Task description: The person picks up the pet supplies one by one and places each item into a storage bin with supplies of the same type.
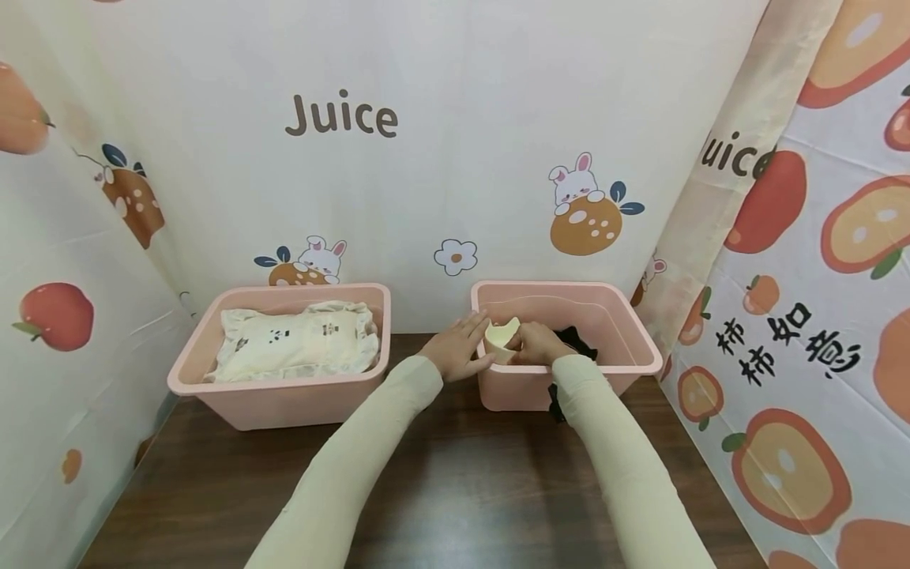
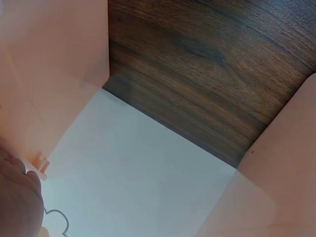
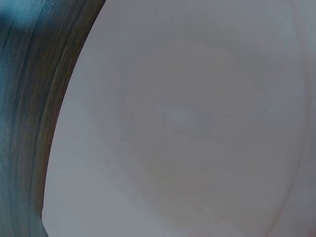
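Note:
My right hand [image 1: 538,344] reaches into the right-hand pink bin [image 1: 640,348]. Its fingers grip a small cream container [image 1: 502,353] with a dipped, curved rim, by the bin's left end; the fingertips are partly hidden inside it. My left hand [image 1: 456,349] rests at the bin's left rim, fingers stretched forward and thumb pointing right, beside the cream container. In the left wrist view, the left-hand fingers [image 2: 19,185] show at the lower left against the bin's edge. A pale, blurred surface fills most of the right wrist view.
Another pink bin [image 1: 284,399] stands on the left, holding a cream frilled pillow [image 1: 302,340]. Something black [image 1: 577,343] shows beside the right wrist. Both bins stand on a dark wooden table [image 1: 455,490], against a fruit-and-rabbit printed curtain [image 1: 455,158].

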`<state>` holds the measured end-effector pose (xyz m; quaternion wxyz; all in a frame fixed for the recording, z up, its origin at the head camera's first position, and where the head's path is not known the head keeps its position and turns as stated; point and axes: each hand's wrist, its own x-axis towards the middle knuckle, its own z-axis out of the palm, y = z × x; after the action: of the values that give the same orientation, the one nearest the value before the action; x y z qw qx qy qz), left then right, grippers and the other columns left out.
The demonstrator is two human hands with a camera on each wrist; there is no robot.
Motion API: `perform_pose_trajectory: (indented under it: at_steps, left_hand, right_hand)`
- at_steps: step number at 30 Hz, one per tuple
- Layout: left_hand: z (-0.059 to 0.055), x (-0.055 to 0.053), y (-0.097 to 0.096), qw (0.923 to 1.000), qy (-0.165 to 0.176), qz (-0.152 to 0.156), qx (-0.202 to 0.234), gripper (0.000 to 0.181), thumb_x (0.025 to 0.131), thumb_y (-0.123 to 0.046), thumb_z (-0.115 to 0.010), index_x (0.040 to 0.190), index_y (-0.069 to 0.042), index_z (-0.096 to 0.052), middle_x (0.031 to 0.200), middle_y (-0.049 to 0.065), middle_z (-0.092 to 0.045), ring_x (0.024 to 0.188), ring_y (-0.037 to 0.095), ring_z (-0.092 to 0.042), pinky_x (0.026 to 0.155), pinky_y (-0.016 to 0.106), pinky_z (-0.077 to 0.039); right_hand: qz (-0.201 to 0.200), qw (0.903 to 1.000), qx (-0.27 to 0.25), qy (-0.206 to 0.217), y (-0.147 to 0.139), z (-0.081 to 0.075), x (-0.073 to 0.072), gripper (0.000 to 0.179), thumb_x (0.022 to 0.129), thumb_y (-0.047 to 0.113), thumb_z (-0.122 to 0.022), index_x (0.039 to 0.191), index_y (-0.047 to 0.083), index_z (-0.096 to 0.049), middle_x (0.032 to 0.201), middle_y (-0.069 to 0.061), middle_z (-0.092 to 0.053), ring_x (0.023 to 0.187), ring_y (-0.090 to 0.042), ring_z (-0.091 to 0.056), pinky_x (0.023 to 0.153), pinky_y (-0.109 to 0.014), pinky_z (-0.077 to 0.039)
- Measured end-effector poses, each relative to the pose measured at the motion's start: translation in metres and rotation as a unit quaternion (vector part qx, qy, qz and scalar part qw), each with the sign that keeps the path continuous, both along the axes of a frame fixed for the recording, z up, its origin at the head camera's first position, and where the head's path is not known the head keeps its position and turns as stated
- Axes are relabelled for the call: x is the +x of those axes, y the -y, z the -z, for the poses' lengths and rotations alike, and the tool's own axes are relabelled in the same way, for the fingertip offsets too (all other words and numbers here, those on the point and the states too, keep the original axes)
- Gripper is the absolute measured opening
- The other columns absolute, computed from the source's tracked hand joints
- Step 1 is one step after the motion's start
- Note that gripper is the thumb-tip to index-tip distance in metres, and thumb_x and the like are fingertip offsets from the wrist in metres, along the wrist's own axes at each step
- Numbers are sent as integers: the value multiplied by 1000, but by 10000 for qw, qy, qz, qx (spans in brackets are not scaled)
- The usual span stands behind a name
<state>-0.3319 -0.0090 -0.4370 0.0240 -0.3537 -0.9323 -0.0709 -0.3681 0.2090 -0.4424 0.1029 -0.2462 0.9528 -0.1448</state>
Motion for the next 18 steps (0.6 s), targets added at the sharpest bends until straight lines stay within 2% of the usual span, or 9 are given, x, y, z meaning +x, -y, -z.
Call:
perform_pose_trajectory:
  at_steps: [5, 12, 18]
  left_hand:
    - [1, -1, -1, 10000, 69, -20, 45, 76, 97, -55, -33, 154, -7, -14, 161, 7, -11, 148, 22, -10, 118, 36, -17]
    - [0, -1, -1, 9998, 121, 9, 134, 77, 98, -53, -36, 154, -7, -10, 161, 7, -11, 147, 24, -12, 118, 37, -18]
    - [1, -1, 0, 9998, 158, -6, 156, 77, 98, -52, -36, 155, -8, -10, 161, 7, -12, 148, 22, -11, 118, 36, -17]
  right_hand:
    - [-115, 9999, 37, 35, 0, -1, 0, 19, 73, 9, -79, 92, 12, -79, 69, 4, -69, 59, -11, -48, 54, -24, -40]
    - [-323, 9993, 97, 136, 1, -2, 0, 19, 75, 5, -78, 93, 11, -79, 77, 2, -72, 61, -9, -53, 56, -23, -45]
    - [-391, 9991, 93, 135, 0, 2, -2, 14, 76, 3, -77, 88, 9, -79, 74, 1, -71, 61, -9, -51, 58, -25, -45]
